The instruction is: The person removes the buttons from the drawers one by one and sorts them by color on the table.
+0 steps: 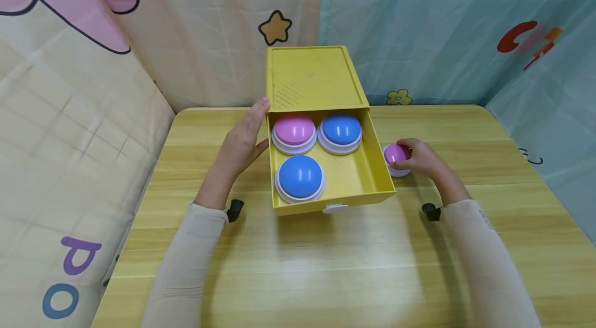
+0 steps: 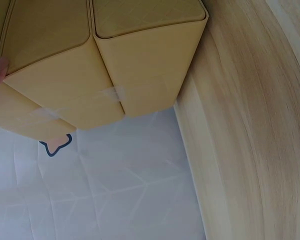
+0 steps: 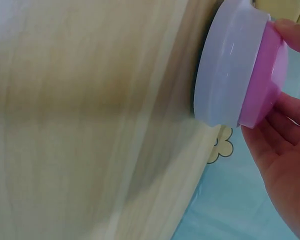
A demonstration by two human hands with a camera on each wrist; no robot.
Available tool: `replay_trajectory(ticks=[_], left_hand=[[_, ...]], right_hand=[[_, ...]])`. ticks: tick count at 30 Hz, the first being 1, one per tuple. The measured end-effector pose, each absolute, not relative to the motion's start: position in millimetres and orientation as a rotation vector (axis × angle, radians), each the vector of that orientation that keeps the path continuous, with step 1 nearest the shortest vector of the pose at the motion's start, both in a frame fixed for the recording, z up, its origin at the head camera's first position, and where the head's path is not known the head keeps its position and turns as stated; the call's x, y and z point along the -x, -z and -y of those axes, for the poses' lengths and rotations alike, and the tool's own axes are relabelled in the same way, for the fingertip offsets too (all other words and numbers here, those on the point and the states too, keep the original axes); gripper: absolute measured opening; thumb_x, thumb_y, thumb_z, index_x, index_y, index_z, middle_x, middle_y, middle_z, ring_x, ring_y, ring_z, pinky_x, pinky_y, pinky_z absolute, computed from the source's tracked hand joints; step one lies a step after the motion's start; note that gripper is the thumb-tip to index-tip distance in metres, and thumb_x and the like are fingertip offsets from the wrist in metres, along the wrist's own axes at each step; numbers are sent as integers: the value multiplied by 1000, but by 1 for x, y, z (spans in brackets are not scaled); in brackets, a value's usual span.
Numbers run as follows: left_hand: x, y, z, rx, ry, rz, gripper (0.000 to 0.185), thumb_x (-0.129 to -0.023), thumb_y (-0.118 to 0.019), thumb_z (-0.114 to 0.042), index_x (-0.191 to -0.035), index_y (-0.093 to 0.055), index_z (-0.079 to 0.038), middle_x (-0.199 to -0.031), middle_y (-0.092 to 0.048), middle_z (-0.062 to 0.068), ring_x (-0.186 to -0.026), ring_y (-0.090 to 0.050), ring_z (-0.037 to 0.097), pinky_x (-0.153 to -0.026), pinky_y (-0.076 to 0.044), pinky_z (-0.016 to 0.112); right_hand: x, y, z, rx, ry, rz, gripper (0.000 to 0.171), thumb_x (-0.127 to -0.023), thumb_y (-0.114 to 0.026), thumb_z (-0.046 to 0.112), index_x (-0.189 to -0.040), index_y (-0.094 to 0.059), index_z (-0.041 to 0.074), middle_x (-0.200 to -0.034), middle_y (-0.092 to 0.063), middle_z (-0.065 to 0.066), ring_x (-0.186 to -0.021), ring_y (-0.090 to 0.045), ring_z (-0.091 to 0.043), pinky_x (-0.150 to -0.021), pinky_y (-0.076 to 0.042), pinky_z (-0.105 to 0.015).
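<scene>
Here's the right hand [image 1: 421, 158], right of centre, fingers and thumb pinching the pink dome of a round pink-and-white plastic button [image 1: 395, 154], just right of the open yellow plastic drawer [image 1: 356, 175]. Dome up, it's circular, no long axis to align; base on the wooden tabletop [image 1: 354, 276] or not, I can't tell! Across the drawer, farther off, the left hand [image 1: 238, 146] has fingers stretched along the left side of the yellow plastic box [image 1: 314, 79]. Writing? Lower left, the printed cloth curtain [image 1: 209, 33] shows a turned purple letter [image 1: 76, 268], P or d, and a blue O [image 1: 73, 294]. Right sleeve [image 1: 481, 261]: faint marks, unreadable. No brand legible.
</scene>
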State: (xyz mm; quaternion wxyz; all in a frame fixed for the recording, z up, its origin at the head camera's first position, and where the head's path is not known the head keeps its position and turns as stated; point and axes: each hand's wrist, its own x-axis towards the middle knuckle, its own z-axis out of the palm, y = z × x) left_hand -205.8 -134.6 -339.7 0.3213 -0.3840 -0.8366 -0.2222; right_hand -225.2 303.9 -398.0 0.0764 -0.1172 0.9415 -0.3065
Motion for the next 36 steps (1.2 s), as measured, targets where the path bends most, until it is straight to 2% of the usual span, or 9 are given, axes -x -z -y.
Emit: replay_trajectory(ticks=[28, 32, 36], left_hand=[[206, 341, 134, 997, 580, 2210, 85, -69, -73, 7, -138, -23, 0, -143, -27, 15, -130, -27, 23, -104, -27, 33], [206, 341, 134, 1002, 583, 2208, 85, -69, -73, 7, -138, -23, 0, -143, -27, 15, -130, -26, 23, -104, -27, 33], [207, 341, 134, 1006, 587, 2198, 86, -67, -73, 8, -138, -24, 0, -143, -27, 15, -130, -26, 23, -104, -27, 33]], right_hand=[[225, 400, -305, 312, 878, -2778, 70, -78, -71, 23, -129, -36, -10, -121, -44, -29, -100, -45, -37, -88, -41, -49], [224, 398, -306, 269, 904, -2746, 75, -78, -70, 27, -132, -33, -8, -126, -40, -29, -108, -41, -41, -92, -37, -52], [224, 394, -308, 240, 933, -2730, 80, -78, -69, 33, -135, -29, -7, -134, -32, -29, -120, -30, -45, -98, -29, -55]])
